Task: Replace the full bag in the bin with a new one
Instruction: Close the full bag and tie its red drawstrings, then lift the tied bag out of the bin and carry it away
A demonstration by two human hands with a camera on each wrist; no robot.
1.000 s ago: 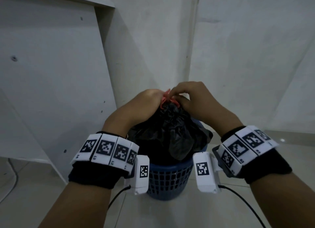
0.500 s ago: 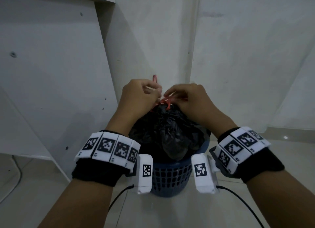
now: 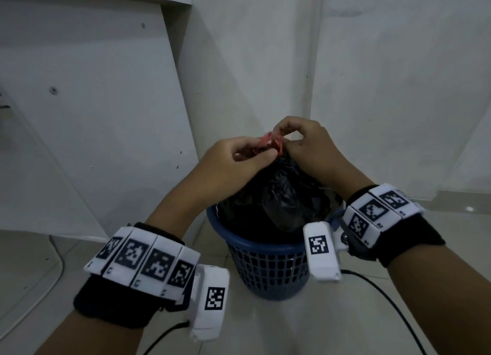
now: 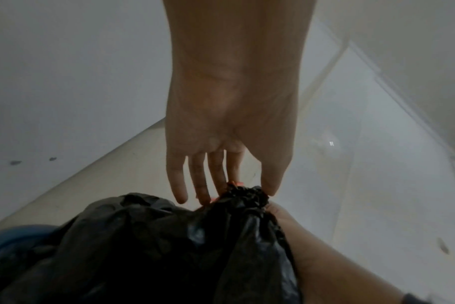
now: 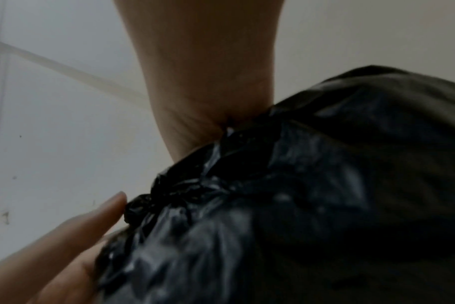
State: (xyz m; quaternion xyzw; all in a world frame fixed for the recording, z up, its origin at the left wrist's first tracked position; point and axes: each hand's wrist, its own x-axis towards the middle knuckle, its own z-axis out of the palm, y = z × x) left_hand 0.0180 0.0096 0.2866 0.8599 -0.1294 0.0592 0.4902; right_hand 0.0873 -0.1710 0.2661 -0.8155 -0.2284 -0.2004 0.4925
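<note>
A blue perforated bin stands on the floor in a corner, and a full black bag bulges out of it. The bag's neck is gathered tight by a red drawstring. My left hand pinches the drawstring from the left, fingers curled. My right hand pinches it from the right, just above the neck. In the left wrist view the left hand's fingers reach down onto the puckered neck of the bag, where a bit of the red drawstring shows. The right wrist view is mostly filled by the bag.
White walls meet in a corner right behind the bin. A white slanted panel stands at the left. A thin cable lies on the tiled floor at the left. Black leads trail from both wrist cameras.
The left hand, which held a strand of the drawstring up half a second ago, has come down to the left of the neck. The right hand has risen over the neck.
</note>
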